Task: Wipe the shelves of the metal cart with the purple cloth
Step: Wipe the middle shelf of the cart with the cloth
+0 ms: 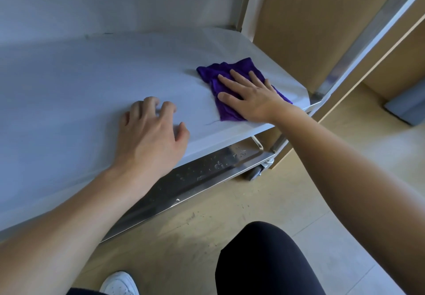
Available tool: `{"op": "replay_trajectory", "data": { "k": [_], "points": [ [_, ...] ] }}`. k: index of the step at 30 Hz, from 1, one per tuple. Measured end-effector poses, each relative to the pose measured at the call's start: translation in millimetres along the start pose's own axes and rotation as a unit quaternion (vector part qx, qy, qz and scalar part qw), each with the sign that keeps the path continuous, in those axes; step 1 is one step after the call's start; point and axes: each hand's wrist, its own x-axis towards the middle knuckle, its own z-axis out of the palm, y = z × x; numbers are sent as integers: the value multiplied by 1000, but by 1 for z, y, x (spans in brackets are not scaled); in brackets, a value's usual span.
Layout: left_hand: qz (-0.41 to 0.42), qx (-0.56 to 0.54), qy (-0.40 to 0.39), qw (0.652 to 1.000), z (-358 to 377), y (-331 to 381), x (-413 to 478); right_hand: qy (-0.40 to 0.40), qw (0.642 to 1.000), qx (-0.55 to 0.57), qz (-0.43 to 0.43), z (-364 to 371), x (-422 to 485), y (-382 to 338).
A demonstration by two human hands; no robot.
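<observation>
A purple cloth (226, 74) lies spread on the middle shelf (80, 92) of the metal cart, near its right end. My right hand (250, 97) presses flat on the cloth with straight fingers. My left hand (150, 131) rests on the bare shelf to the left of the cloth, its fingers curled with the tips on the metal, holding nothing. Below the front edge shows the lower shelf (202, 175), shiny and speckled with drops.
The cart's right upright post (368, 39) rises at the shelf's corner, with a caster wheel (255, 172) below. Wooden furniture panels (310, 18) stand behind and to the right. My dark-clad knee (264, 260) and white shoe (119, 283) are over the light floor.
</observation>
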Motion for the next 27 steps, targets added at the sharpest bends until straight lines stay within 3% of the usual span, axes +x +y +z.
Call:
{"op": "replay_trajectory", "data": {
  "k": [9,20,27],
  "points": [
    [-1,7,-31,999,-2,-8,5,-7,997,10,72,-4,46,4],
    [-11,-27,-4,1000,0,-9,9,-15,994,-1,104,-12,104,-5],
    [-13,-13,-16,1000,-2,-9,11,-30,999,-1,37,-13,126,-55]
  ]
}}
